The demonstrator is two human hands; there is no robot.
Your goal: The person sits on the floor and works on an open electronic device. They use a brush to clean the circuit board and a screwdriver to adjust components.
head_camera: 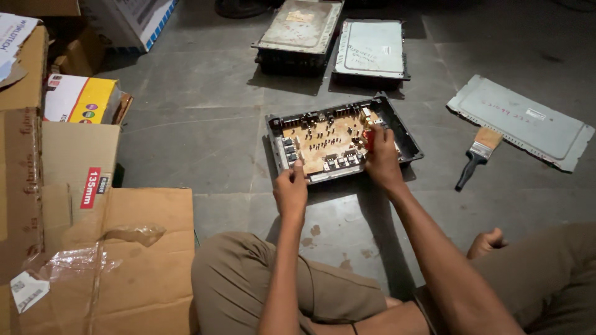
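An opened black electronics case (406, 141) lies on the grey floor in front of me, with a tan circuit board (323, 144) inside it. My left hand (290, 189) rests on the case's near left edge, fingers curled over the rim. My right hand (382, 158) is at the board's right side, closed on a small red tool (369, 139) whose tip touches the board. I sit on the floor with my knees bent to either side.
Two closed metal units (301, 31) (370, 51) lie further back. A removed grey cover plate (521, 121) and a paintbrush (477, 155) lie to the right. Cardboard boxes (68, 205) are stacked along the left.
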